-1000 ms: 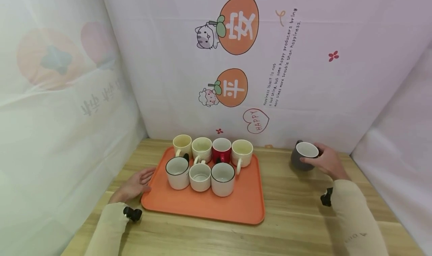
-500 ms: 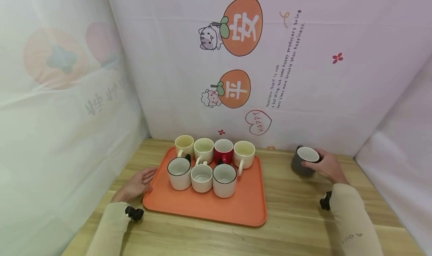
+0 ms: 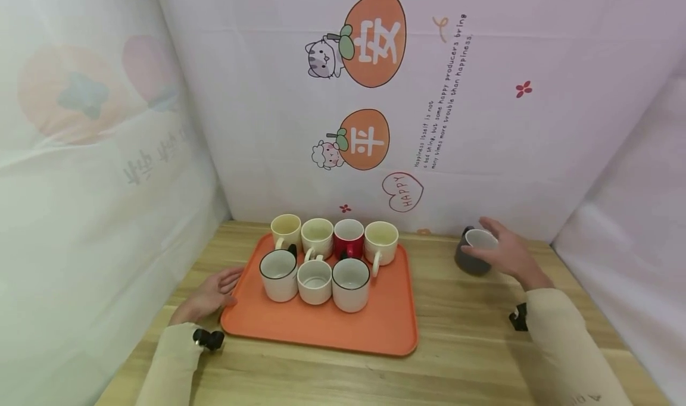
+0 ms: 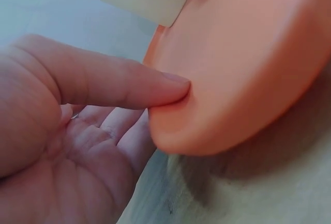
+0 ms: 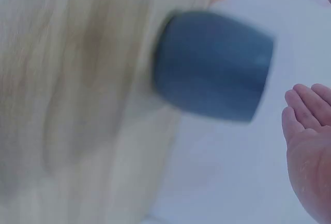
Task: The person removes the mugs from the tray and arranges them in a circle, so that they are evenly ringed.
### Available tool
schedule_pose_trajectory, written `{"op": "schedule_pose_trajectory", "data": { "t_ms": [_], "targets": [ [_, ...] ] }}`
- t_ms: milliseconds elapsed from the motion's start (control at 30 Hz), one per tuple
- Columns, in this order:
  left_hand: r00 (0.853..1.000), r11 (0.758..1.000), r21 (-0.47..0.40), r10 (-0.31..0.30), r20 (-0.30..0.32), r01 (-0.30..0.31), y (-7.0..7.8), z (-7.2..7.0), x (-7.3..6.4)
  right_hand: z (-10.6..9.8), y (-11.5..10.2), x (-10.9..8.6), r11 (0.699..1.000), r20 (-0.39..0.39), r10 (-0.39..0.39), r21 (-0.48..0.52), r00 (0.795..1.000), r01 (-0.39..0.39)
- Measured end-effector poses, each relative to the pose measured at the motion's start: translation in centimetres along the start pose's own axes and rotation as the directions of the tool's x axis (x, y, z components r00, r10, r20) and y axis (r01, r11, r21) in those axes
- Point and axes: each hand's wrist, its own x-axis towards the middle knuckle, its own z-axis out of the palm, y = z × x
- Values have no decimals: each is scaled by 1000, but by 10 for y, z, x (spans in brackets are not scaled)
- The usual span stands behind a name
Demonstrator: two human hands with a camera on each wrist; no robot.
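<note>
An orange tray [image 3: 316, 328] bears several mugs in two rows. My left hand [image 3: 211, 296] is at its left edge. The left wrist view shows the thumb [image 4: 160, 87] pressed over the tray's rim [image 4: 227, 125], with the fingers [image 4: 135, 136] outside and partly hidden behind it. At the back right, a dark grey mug [image 3: 471, 262] with a white inside stands upright on the table. My right hand [image 3: 509, 254] hovers at its right side, fingers and thumb spread. In the right wrist view, that grey mug [image 5: 212, 66] is apart from the right hand [image 5: 313, 146].
At the tray's back are two cream mugs, a pale yellow mug [image 3: 286, 230] and a red mug [image 3: 343, 245]. In front stand two black-rimmed white mugs and a smaller white cup [image 3: 315, 287]. A printed cloth [image 3: 455, 197] walls in the wooden table [image 3: 455, 346].
My right hand has let go of the grey mug, its fingers spreading and rising off it. The left hand stays at the tray's edge. The head view has shifted slightly.
</note>
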Motion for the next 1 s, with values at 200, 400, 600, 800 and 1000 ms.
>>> {"op": "schedule_pose_trajectory", "data": {
  "t_ms": [200,400,600,800,1000],
  "targets": [
    [999,1000,-8,-22,-33,22,0,-1,1,9,-52,-10,995,22,-87,-50,996,88],
    [997,999,-11,-44,-59,44,1,1,4,28,-97,-17,983,55,-182,-27,982,184],
    [997,998,-25,-52,-64,51,1,3,4,48,-132,-26,963,65,-269,18,961,269],
    [998,999,-30,-36,-60,35,-1,1,4,71,-154,-32,947,118,-320,38,940,318],
    [996,999,-12,-52,-66,51,-2,3,5,96,-173,-35,949,148,-316,33,937,315]
  ]
}}
